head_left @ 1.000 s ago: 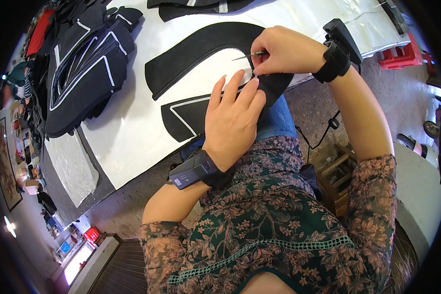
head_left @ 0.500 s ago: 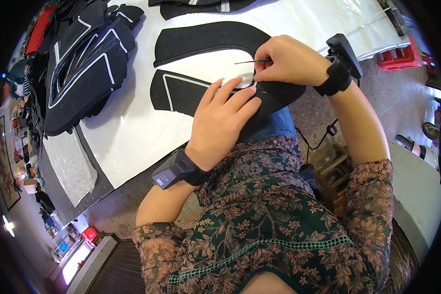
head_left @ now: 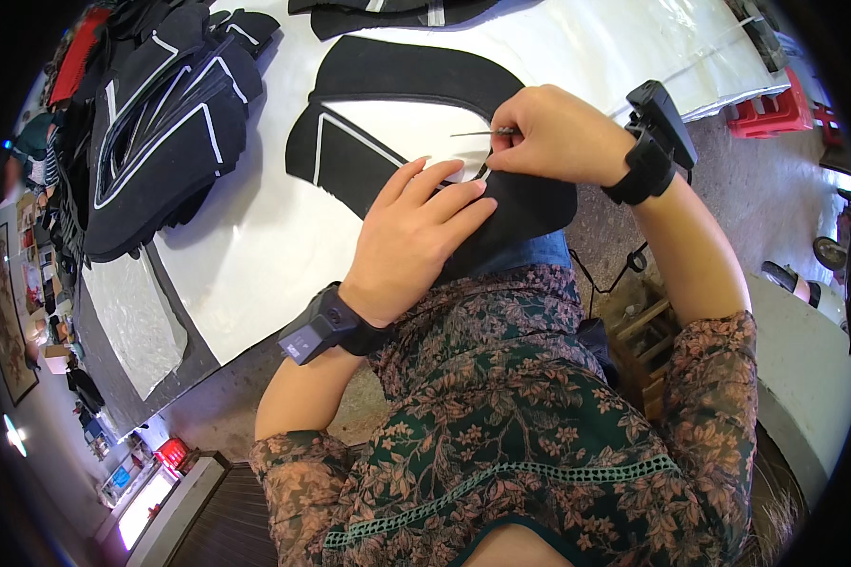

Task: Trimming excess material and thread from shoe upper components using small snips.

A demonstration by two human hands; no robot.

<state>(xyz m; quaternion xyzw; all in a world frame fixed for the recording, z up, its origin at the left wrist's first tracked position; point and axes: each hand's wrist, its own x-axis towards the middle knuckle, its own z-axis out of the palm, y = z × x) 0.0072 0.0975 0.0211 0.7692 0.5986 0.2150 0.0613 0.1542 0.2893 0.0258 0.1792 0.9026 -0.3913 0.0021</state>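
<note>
A black U-shaped fabric piece (head_left: 397, 71) with thin white strips lies on the white table covering, its near part at my lap. My left hand (head_left: 408, 231) rests on its lower arm, fingers stretched out and slightly apart, holding nothing. At the inner curve my right hand (head_left: 556, 132) is closed, with a thin dark pointed tool (head_left: 473, 133) sticking out leftward between its fingers; the tool's exact kind is unclear. Its fingertips are at the piece's inner edge, close to the end of a white strip (head_left: 483, 173) beside my left fingertips.
A heap of similar black pieces with white strips (head_left: 161, 142) lies on the left of the white-covered table (head_left: 227, 274). More black pieces (head_left: 407, 14) lie at the far edge. A red plastic stool (head_left: 771, 109) stands right of the table, and a wooden rack (head_left: 645, 331) is below.
The black piece has turned slightly, its two arms now meeting at the left. My right hand has moved a little downward, and my left hand a little to the left.
</note>
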